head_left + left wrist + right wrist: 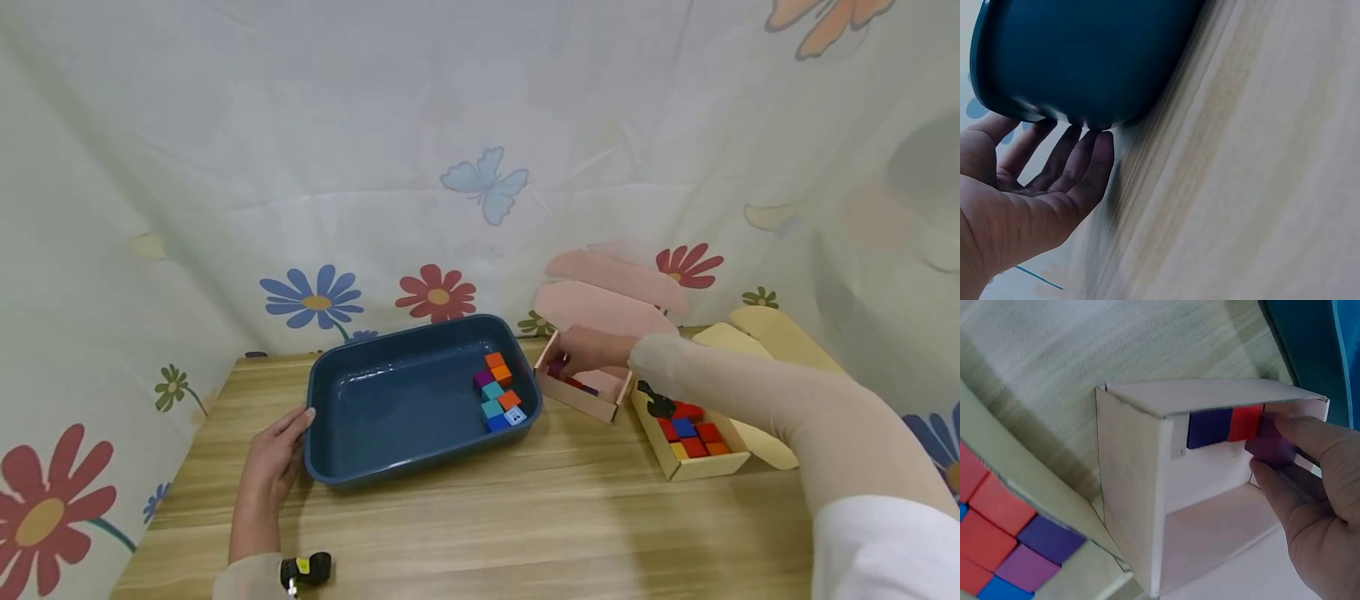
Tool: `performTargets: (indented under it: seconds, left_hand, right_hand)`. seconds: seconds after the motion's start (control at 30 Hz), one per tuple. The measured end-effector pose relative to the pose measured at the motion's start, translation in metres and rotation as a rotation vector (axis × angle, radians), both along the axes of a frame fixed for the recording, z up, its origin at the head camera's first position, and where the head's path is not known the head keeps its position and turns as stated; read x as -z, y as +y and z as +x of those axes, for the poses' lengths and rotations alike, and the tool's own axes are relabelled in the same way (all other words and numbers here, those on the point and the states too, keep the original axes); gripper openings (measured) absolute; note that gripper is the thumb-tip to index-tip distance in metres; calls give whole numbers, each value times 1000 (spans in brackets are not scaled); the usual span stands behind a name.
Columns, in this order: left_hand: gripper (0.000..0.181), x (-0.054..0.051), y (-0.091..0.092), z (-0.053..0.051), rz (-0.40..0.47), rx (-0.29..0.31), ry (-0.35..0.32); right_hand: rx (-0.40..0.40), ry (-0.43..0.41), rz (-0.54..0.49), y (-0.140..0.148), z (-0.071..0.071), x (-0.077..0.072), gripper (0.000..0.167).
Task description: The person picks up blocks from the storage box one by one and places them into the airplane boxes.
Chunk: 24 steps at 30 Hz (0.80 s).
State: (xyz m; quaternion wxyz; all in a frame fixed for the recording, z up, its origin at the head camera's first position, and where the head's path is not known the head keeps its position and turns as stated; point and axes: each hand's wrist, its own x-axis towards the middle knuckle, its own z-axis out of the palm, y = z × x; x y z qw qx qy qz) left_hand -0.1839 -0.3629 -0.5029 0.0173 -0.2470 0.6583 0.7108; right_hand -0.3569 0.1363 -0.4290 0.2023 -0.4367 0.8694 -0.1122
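My left hand [272, 457] holds the left end of a dark blue tray [420, 467], its thumb at the rim; in the left wrist view its curved fingertips [1105, 142] touch the outer end wall. Several coloured cube blocks [491, 390] sit along the tray's right side, one with a printed face. My right hand [592, 348] reaches into a small pink cardboard box [577, 398] right of the tray. Between thumb and fingers it pinches a purple block [1268, 442]. Beside that block, a red block [1245, 422] and a dark blue block [1209, 429] lie along the box wall.
A pale yellow box [708, 469] with its lid open stands right of the pink box, holding several red, blue, yellow and orange blocks [693, 446]. The right forearm passes over it. A floral curtain [480, 108] hangs behind the wooden table [480, 542].
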Motion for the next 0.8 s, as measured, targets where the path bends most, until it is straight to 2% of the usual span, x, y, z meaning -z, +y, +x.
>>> performTargets:
  seconds: [0.2, 0.3, 0.4, 0.57, 0.8]
  left_hand:
    - [75, -2, 1, 0, 2, -7, 9]
    - [76, -3, 1, 0, 0, -7, 17]
    - [76, -4, 2, 0, -8, 7, 16]
    - [76, -4, 2, 1, -27, 5, -11]
    - [77, -3, 0, 0, -36, -1, -25]
  right_hand:
    - [-170, 60, -42, -1, -2, 9, 31]
    - [-201, 91, -57, -1, -3, 11, 32]
    - [-178, 120, -21, 0, -2, 11, 34]
    - [-114, 91, 22, -2, 2, 6, 36]
    - [-115, 73, 63, -2, 3, 3, 32]
